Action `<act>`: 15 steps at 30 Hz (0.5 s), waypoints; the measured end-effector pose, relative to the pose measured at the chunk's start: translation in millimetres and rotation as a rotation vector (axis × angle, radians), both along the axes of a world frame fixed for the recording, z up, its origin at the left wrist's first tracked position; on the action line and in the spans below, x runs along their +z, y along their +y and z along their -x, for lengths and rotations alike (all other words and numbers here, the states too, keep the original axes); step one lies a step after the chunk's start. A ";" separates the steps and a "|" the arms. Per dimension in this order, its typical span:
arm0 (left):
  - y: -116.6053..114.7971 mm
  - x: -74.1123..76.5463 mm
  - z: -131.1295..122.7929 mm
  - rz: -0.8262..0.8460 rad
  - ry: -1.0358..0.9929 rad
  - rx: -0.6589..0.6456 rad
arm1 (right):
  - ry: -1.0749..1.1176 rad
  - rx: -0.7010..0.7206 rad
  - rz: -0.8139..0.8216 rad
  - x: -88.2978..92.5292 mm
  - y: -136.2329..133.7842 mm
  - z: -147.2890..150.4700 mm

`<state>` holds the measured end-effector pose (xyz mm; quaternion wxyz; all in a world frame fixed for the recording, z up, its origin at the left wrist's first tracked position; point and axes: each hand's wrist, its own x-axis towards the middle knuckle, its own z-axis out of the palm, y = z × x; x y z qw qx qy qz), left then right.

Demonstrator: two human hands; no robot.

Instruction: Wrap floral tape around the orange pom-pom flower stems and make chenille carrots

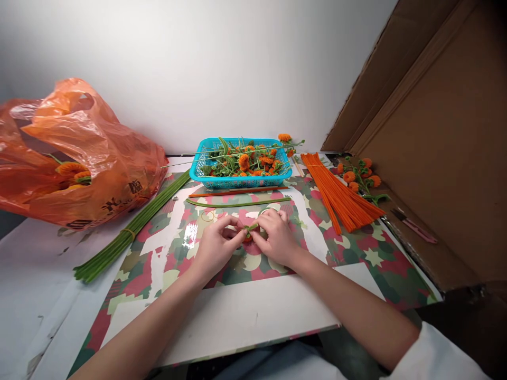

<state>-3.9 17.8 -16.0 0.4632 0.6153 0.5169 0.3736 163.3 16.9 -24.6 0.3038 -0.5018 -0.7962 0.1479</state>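
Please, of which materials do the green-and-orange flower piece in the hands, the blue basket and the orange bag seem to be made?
Flower piece: probably fuzzy pipe cleaner, matte like the orange stems; much of it is hidden.
Blue basket: likely moulded plastic, slightly glossy, with regular small holes.
Orange bag: apparently thin plastic film, shiny, crinkled and partly see-through.

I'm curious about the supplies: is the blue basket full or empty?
Full: orange flowers and green stems crowd the basket, some stems reaching beyond it.
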 end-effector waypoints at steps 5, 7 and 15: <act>-1.8 -0.8 0.4 -0.026 -0.003 0.040 | 0.046 -0.007 0.002 -1.1 0.3 0.5; -2.0 -0.7 0.4 -0.032 -0.002 0.039 | 0.058 -0.008 0.001 -1.6 0.3 0.6; -2.1 -1.4 -0.3 -0.049 -0.025 0.074 | 0.057 -0.011 0.000 -1.6 0.3 -0.3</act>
